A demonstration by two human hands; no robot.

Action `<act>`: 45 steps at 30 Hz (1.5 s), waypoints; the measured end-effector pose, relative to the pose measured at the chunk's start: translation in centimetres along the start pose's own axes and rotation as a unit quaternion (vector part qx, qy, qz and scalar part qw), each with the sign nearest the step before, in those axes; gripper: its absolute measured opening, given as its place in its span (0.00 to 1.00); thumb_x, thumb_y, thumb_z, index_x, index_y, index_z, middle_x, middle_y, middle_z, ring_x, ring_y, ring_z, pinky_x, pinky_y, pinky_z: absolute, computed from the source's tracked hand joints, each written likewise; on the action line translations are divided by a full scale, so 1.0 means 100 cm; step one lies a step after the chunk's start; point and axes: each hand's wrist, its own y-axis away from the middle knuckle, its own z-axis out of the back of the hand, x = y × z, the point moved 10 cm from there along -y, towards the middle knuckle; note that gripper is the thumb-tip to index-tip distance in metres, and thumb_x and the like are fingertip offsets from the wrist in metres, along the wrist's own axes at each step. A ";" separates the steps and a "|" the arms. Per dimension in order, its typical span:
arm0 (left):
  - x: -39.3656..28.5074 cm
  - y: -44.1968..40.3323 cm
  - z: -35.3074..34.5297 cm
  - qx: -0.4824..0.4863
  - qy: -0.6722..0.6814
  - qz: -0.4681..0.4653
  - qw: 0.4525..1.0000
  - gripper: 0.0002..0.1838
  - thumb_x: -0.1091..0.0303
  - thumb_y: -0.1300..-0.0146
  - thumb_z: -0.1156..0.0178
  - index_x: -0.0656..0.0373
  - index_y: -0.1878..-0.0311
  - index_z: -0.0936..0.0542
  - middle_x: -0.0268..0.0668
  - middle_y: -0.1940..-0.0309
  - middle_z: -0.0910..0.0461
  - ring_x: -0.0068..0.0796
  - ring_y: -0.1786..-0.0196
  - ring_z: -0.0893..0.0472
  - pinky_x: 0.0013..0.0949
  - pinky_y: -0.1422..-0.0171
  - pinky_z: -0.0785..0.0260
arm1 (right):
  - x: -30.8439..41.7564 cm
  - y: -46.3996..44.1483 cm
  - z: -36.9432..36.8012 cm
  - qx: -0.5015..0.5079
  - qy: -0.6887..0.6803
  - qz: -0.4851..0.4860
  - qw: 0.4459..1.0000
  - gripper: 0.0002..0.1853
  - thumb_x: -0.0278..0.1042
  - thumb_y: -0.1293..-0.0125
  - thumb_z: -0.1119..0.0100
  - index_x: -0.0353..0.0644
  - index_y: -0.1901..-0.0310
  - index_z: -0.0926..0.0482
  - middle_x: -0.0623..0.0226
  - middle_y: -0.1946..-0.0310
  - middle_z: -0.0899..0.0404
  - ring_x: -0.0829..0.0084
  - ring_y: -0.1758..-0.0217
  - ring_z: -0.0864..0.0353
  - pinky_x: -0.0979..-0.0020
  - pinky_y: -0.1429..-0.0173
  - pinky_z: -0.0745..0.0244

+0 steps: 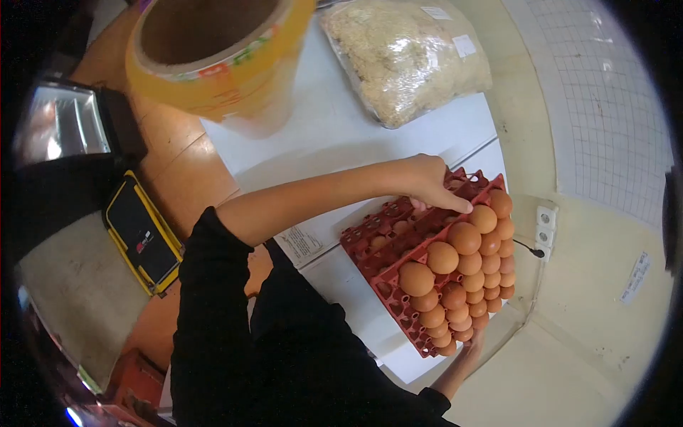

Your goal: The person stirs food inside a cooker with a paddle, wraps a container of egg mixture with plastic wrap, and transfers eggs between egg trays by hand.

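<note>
A red egg tray [393, 279] filled with rows of brown eggs [466, 262] is tilted up on the white table [331, 281]. My left hand [430, 186] grips its upper edge, the thumb on the egg side and the fingers curled behind. At the far lower corner my right hand [475, 346] holds the same tray, its fingers partly hidden by the eggs. Behind it lies another red tray [364, 238] with mostly bare cups and a few eggs showing.
A large roll of clear film with a yellow label [235, 92] stands close by on the table. Farther along lies a plastic-wrapped bag of pale crumbly food [409, 60]. A wall socket strip [546, 228] has a cable plugged in. A black-and-yellow flat object [144, 235] is to the left.
</note>
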 end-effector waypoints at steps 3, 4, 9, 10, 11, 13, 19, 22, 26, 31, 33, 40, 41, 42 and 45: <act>0.002 -0.002 -0.006 0.009 -0.033 0.017 0.999 0.38 0.30 0.55 0.37 0.65 0.84 0.20 0.37 0.87 0.24 0.29 0.80 0.22 0.30 0.71 0.30 | 0.006 -0.005 -0.019 0.007 -0.012 0.010 1.000 0.30 0.51 0.29 0.55 0.34 0.36 0.37 0.58 0.38 0.32 0.65 0.36 0.31 0.60 0.33 0.36; 0.002 -0.005 -0.006 0.003 -0.049 0.025 0.998 0.37 0.30 0.55 0.37 0.65 0.83 0.19 0.36 0.87 0.23 0.27 0.79 0.21 0.29 0.71 0.29 | 0.012 -0.005 -0.027 0.012 -0.016 0.018 1.000 0.30 0.51 0.29 0.55 0.34 0.37 0.37 0.58 0.38 0.32 0.65 0.36 0.31 0.60 0.33 0.36; -0.002 -0.008 -0.014 0.048 -0.083 0.074 0.993 0.34 0.36 0.51 0.34 0.66 0.71 0.16 0.38 0.80 0.20 0.25 0.75 0.20 0.27 0.67 0.26 | 0.028 0.001 -0.046 0.005 -0.040 0.051 0.998 0.30 0.51 0.30 0.54 0.34 0.37 0.36 0.58 0.39 0.31 0.66 0.37 0.30 0.61 0.34 0.34; 0.002 -0.008 -0.013 0.043 -0.055 0.090 0.993 0.33 0.38 0.50 0.33 0.67 0.68 0.16 0.38 0.77 0.19 0.25 0.73 0.19 0.28 0.67 0.25 | 0.030 0.002 -0.046 -0.002 -0.039 0.054 0.998 0.30 0.51 0.30 0.53 0.35 0.37 0.36 0.58 0.40 0.30 0.66 0.39 0.28 0.62 0.36 0.32; 0.003 -0.009 -0.012 0.036 -0.027 0.106 0.993 0.32 0.40 0.49 0.32 0.67 0.65 0.17 0.38 0.74 0.18 0.26 0.71 0.18 0.28 0.66 0.24 | 0.031 0.003 -0.045 -0.002 -0.020 0.052 0.998 0.29 0.51 0.31 0.51 0.36 0.38 0.35 0.58 0.42 0.29 0.67 0.41 0.26 0.64 0.38 0.28; -0.002 -0.006 -0.014 0.048 -0.015 0.125 0.991 0.30 0.42 0.48 0.32 0.67 0.63 0.17 0.38 0.72 0.18 0.26 0.69 0.18 0.28 0.64 0.24 | 0.033 0.009 -0.045 -0.003 -0.035 0.075 0.997 0.29 0.50 0.31 0.51 0.33 0.38 0.35 0.58 0.42 0.28 0.68 0.40 0.27 0.64 0.37 0.31; -0.007 -0.001 -0.018 0.065 0.041 0.160 0.984 0.23 0.49 0.42 0.35 0.63 0.60 0.20 0.35 0.71 0.19 0.23 0.68 0.19 0.25 0.60 0.25 | 0.034 0.015 -0.046 -0.001 -0.055 0.094 0.994 0.25 0.44 0.32 0.44 0.31 0.42 0.29 0.62 0.48 0.23 0.74 0.46 0.25 0.69 0.39 0.32; -0.007 -0.001 -0.020 0.048 0.073 0.177 0.980 0.21 0.50 0.43 0.34 0.60 0.62 0.21 0.34 0.71 0.19 0.22 0.70 0.20 0.23 0.61 0.28 | 0.031 0.009 -0.039 -0.005 -0.046 0.096 0.994 0.26 0.46 0.34 0.42 0.32 0.44 0.27 0.64 0.51 0.22 0.76 0.49 0.24 0.72 0.42 0.31; 0.003 -0.001 -0.022 0.023 0.120 0.197 0.973 0.18 0.50 0.43 0.34 0.56 0.67 0.23 0.30 0.74 0.21 0.18 0.72 0.22 0.19 0.65 0.34 | 0.033 0.008 -0.042 -0.004 -0.086 0.100 0.991 0.19 0.46 0.36 0.41 0.37 0.55 0.23 0.71 0.61 0.22 0.81 0.58 0.25 0.76 0.51 0.30; 0.005 0.002 -0.028 0.005 0.158 0.197 0.968 0.16 0.50 0.42 0.35 0.51 0.67 0.25 0.25 0.72 0.24 0.15 0.74 0.25 0.20 0.65 0.35 | 0.028 0.001 -0.040 -0.019 -0.154 0.119 0.981 0.13 0.41 0.36 0.43 0.38 0.61 0.23 0.72 0.66 0.23 0.82 0.62 0.27 0.77 0.54 0.30; 0.000 0.006 -0.030 -0.006 0.153 0.210 0.966 0.16 0.50 0.42 0.36 0.51 0.65 0.26 0.25 0.71 0.24 0.15 0.73 0.25 0.22 0.64 0.35 | 0.024 -0.002 -0.040 -0.027 -0.167 0.126 0.977 0.12 0.39 0.37 0.44 0.38 0.62 0.23 0.72 0.66 0.23 0.82 0.63 0.27 0.77 0.55 0.30; -0.002 0.009 -0.028 -0.015 0.168 0.204 0.964 0.22 0.56 0.40 0.39 0.58 0.48 0.28 0.34 0.56 0.23 0.27 0.58 0.21 0.35 0.56 0.25 | 0.033 0.001 -0.033 -0.083 -0.126 0.177 0.973 0.08 0.32 0.39 0.47 0.36 0.65 0.23 0.70 0.73 0.24 0.79 0.69 0.27 0.76 0.61 0.30; -0.007 0.010 -0.028 -0.016 0.171 0.197 0.965 0.28 0.58 0.39 0.40 0.62 0.40 0.32 0.39 0.49 0.24 0.34 0.52 0.19 0.41 0.54 0.20 | 0.037 0.004 -0.032 -0.081 -0.117 0.192 0.971 0.08 0.31 0.39 0.48 0.36 0.66 0.23 0.70 0.74 0.24 0.79 0.70 0.27 0.76 0.63 0.30; -0.010 0.012 -0.031 -0.008 0.164 0.200 0.966 0.28 0.58 0.39 0.40 0.62 0.40 0.32 0.39 0.49 0.24 0.34 0.52 0.19 0.41 0.54 0.20 | 0.038 0.007 -0.030 -0.088 -0.125 0.191 0.970 0.08 0.31 0.39 0.48 0.36 0.66 0.23 0.70 0.74 0.24 0.79 0.70 0.27 0.76 0.63 0.30; -0.020 0.013 -0.033 -0.006 0.181 0.181 0.967 0.28 0.61 0.41 0.40 0.63 0.39 0.32 0.40 0.51 0.22 0.31 0.53 0.19 0.42 0.51 0.21 | 0.045 0.011 -0.030 -0.079 -0.089 0.201 0.972 0.09 0.33 0.35 0.44 0.36 0.68 0.23 0.68 0.74 0.22 0.79 0.70 0.26 0.75 0.62 0.29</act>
